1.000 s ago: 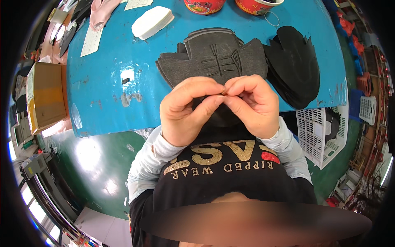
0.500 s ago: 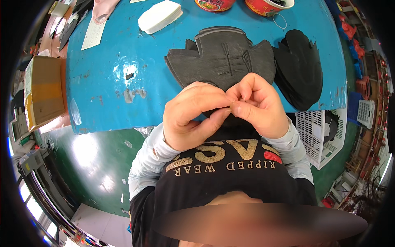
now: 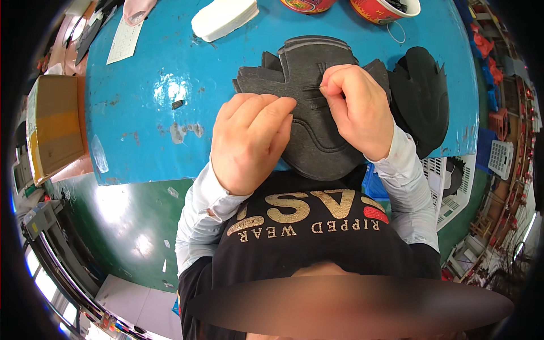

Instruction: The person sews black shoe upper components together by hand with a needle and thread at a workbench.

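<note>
One stack of dark grey cut-out pieces (image 3: 314, 127) is the main thing here, lying flat at the near edge of the surface (image 3: 141, 133), with pressed-in lines on the top piece. Both hands are over it and well apart from each other. The left hand (image 3: 252, 136) is curled above its left side, fingertips drawn in near the thumb. The right hand (image 3: 360, 107) is over the right part, thumb and forefinger in a narrow pinch. Can't tell if either one's holding anything tiny.

My read on the step: fiddly fingertip work above the stack. I'd say the next move calls for a light, precise pinch without nudging the layers.

Just right of the stack there's a second pile of black pieces (image 3: 422, 102). Further out: a white stack (image 3: 224, 20), a red tub (image 3: 371, 12), and a cardboard box (image 3: 54, 130) way over left.
</note>
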`<state>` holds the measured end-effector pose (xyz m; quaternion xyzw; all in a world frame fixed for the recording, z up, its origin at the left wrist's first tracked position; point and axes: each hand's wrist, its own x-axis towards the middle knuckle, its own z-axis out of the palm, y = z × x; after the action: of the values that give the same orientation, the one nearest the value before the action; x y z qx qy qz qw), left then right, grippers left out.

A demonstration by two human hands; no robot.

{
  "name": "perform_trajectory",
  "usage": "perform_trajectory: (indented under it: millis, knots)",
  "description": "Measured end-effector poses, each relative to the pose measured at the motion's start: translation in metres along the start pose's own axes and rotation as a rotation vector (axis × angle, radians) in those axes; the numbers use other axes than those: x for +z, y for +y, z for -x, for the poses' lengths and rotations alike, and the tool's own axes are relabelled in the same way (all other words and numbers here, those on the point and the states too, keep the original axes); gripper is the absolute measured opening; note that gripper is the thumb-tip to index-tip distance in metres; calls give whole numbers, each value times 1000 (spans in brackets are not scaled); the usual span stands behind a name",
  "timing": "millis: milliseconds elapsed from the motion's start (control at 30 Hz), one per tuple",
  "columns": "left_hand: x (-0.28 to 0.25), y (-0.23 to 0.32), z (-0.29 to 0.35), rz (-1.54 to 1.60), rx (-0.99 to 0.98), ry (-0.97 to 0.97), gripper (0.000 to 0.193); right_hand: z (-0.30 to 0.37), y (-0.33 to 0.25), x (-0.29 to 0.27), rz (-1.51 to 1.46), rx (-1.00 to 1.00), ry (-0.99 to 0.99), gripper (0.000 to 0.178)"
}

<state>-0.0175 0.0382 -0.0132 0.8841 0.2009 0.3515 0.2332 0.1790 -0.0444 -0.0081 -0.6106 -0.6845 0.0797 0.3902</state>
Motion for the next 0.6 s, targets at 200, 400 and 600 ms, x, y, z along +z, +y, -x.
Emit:
perform_trajectory:
  millis: [200,400,600]
  knots:
    - [-2,6,-8,-47,3,-57,31,-5,-1,-2,74,-62,-45,27]
    - [5,13,-20,-325,57,-242,37,-9,0,-1,150,-70,-68,27]
    - [7,12,-19,-357,70,-234,39,-3,-3,-12,159,-54,52,26]
